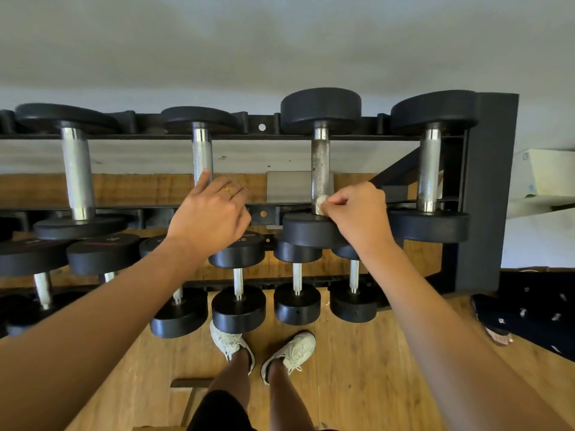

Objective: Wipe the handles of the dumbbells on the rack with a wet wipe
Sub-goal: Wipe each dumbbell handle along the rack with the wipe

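A black rack (491, 188) carries several black dumbbells with chrome handles on its top shelf. My right hand (357, 209) pinches a small crumpled wet wipe (321, 201) against the near end of a speckled, rusty handle (321, 163), the third from the left. My left hand (211, 213) rests over the near end of the second handle (202, 154); its index finger points up along the bar and its other fingers curl loosely. Whether it grips the bar is hidden. To either side stand a thick handle (77, 169) at left and another (430, 166) at right.
A lower shelf holds several smaller dumbbells (297, 293) just above my feet in pale sneakers (292, 353) on the wooden floor. Another person's foot and dark patterned trousers (529, 309) are at the right. A white wall is behind the rack.
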